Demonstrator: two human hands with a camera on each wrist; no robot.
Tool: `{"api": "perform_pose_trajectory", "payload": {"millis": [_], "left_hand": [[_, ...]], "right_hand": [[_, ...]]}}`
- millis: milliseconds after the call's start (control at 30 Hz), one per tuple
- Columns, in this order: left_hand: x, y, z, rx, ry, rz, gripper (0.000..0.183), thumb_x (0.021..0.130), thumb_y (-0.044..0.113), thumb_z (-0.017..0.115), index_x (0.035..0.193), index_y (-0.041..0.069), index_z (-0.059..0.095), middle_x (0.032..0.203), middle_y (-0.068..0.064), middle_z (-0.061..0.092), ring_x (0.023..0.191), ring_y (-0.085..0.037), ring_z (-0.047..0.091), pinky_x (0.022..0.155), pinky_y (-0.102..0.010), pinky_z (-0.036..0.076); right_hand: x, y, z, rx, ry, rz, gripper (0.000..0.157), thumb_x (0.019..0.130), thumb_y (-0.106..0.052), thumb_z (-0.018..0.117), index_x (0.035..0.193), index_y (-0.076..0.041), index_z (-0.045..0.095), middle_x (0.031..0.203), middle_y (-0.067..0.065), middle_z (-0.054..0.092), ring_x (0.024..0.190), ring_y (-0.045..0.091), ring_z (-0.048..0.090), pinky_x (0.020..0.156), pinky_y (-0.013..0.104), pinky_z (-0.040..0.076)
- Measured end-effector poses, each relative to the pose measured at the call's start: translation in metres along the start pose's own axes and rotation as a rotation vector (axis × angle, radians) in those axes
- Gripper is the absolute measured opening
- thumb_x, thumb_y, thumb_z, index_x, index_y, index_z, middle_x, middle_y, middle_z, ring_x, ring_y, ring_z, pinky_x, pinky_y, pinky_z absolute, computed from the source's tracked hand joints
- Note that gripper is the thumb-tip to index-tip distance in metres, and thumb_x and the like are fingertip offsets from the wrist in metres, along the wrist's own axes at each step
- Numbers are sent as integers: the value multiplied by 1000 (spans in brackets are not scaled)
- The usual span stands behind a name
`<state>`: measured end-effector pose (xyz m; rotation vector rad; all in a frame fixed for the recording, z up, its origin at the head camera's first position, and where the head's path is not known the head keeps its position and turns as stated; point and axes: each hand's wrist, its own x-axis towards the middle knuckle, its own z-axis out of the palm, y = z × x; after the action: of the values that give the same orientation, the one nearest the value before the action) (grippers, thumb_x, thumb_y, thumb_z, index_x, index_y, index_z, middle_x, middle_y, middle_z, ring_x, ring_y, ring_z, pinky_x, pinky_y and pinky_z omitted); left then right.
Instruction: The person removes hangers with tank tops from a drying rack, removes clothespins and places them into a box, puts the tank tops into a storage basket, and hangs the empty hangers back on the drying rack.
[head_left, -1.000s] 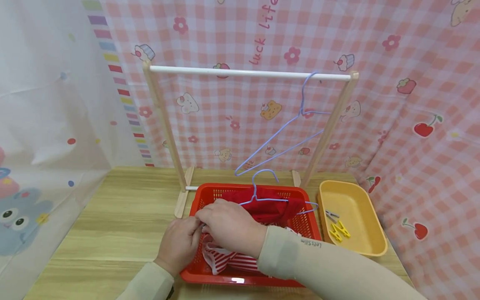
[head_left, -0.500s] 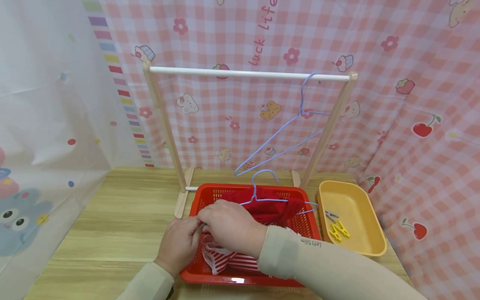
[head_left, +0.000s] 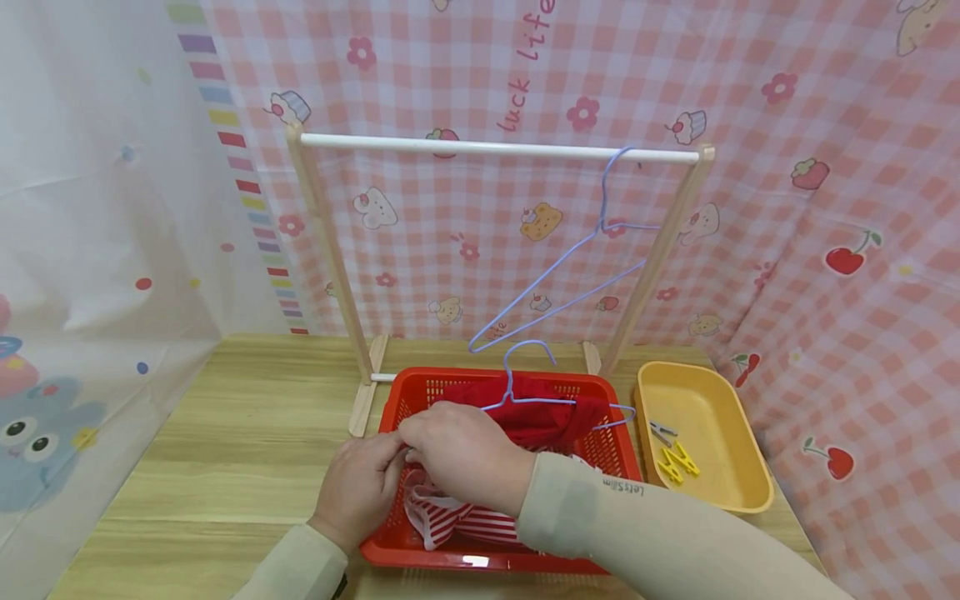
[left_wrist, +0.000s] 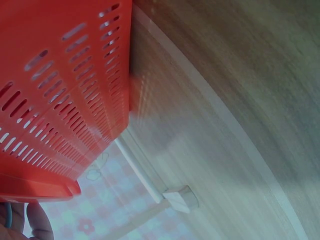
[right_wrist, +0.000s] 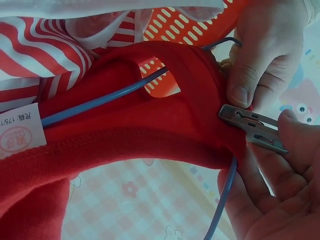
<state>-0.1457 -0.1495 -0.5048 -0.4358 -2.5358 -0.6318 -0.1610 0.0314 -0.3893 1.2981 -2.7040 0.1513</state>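
A red garment [right_wrist: 150,107] with a white size tag [right_wrist: 22,129] is threaded with a blue wire hanger [right_wrist: 105,100]; its bulk lies in the red basket [head_left: 420,560]. My right hand [head_left: 468,454] pinches a grey metal clothes peg [right_wrist: 257,129] between thumb and fingers, its tip on the garment's edge. Close beside it, my left hand [head_left: 356,487] pinches that same edge, the thumb pressed on the cloth. From the head view both sets of fingertips and the peg are hidden. Under my right hand a red-and-white striped garment [head_left: 483,523] shows in the basket.
Behind the basket stands a wooden rack with a white rail [head_left: 480,148]; a second blue hanger [head_left: 558,271] hangs at its right end. A yellow tray [head_left: 723,450] on the right holds a grey peg [head_left: 663,431] and yellow pegs [head_left: 681,460]. A patterned cloth backs the table [head_left: 172,467].
My right hand has shifted very slightly to the right. Everything else stays in place.
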Motion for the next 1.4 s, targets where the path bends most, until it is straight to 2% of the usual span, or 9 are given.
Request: {"api": "perform_pose_trajectory", "payload": {"millis": [500,867,1133,1400], "left_hand": [[0,1,-1,-5,-20,-21,12,100,18,69,110,20,77,97,2,81,91,-14,77,80,-40,55],[0,1,-1,-12,-19,-23,13,100,18,70,111,21,77,100,2,82,93,-14,78,81,-41,55],[0,3,-2,-17,-49,-60,17,100,17,70,115,20,77,104,2,82,97,-15,78,86,-43,57],[0,2,-2,-16,-36,-39,16,100,18,70,114,21,77,103,2,82,95,-14,78,84,-43,57]], "right_hand": [[-1,3,1,-2,30,-18,5,96,-25,77,95,-24,72,93,-9,77,90,12,72,82,28,58],[-2,3,2,2,49,-37,9,97,-25,76,93,-20,70,91,-8,77,88,13,73,81,29,59],[-1,2,1,9,43,-34,10,98,-25,75,92,-20,70,89,-8,76,86,13,72,79,28,59],[-3,3,1,26,57,-40,10,98,-25,75,92,-19,69,88,-7,75,85,12,72,79,29,58]]}}
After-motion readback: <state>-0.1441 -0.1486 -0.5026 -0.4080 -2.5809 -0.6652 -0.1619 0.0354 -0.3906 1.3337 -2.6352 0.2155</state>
